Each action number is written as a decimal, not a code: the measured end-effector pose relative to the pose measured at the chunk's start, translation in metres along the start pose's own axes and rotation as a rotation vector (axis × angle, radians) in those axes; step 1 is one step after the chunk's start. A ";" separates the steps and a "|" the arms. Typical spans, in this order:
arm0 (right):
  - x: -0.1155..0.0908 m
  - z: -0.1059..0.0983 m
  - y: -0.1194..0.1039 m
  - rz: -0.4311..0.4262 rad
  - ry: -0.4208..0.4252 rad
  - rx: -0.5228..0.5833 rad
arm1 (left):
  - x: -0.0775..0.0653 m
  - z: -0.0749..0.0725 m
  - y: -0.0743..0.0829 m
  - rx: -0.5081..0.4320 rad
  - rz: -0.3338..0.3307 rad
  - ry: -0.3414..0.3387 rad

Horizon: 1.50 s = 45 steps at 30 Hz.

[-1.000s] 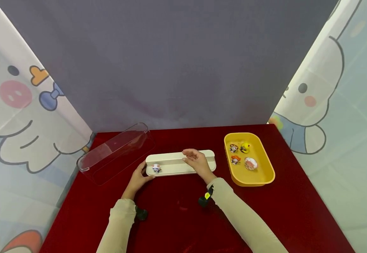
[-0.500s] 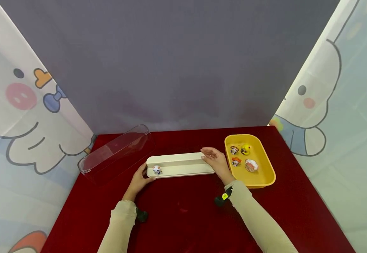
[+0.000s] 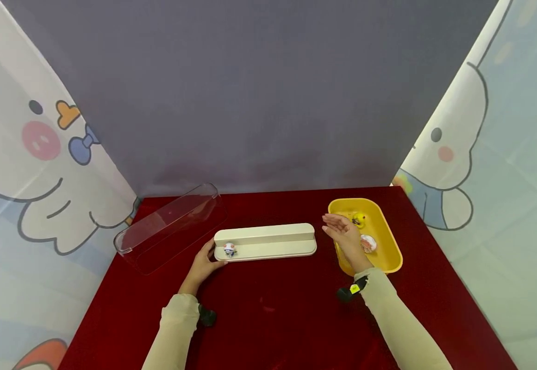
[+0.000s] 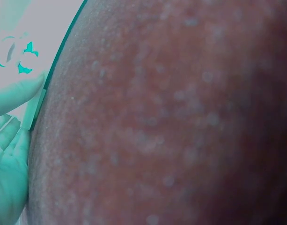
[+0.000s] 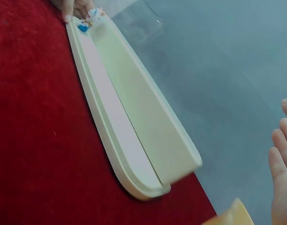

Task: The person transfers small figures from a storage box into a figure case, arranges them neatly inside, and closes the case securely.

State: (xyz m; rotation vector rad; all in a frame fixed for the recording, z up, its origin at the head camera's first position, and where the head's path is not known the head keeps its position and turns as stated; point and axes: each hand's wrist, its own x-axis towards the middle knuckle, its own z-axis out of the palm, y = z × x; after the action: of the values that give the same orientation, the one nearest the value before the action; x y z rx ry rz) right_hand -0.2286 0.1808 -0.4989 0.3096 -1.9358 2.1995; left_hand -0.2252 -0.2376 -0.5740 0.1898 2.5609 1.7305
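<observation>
My L hand (image 3: 201, 264) pinching cream stand (image 3: 273, 248), frame ctr., best steady w/ light grip so figurine (image 3: 229, 250) won't tip; R hand (image 3: 348, 241), fingers extended, by yellow tray (image 3: 386, 253), ctr.-rt.

Low in the frame, left of centre, the left sleeve (image 3: 173, 329) is long, plain cream, rumpled at the cuff; the right sleeve (image 3: 403, 321), lower right, is the same cream. Left hand (image 3: 202, 264) and right hand (image 3: 348, 240) are bare. A rounded black module (image 3: 207, 315) sits at the left wrist; the right has a dark strap (image 3: 362, 282) with a bright yellow tag (image 3: 354, 289).
</observation>
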 end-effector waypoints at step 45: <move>0.002 -0.037 0.021 0.261 0.125 -0.339 | 0.000 -0.005 -0.002 0.013 -0.032 0.009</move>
State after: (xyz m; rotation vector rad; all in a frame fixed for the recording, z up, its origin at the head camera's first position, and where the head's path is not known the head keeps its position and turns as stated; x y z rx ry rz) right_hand -0.2375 0.2149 -0.5233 -0.1374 -2.3351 1.9217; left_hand -0.2262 -0.2431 -0.5737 0.1410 2.5674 1.7075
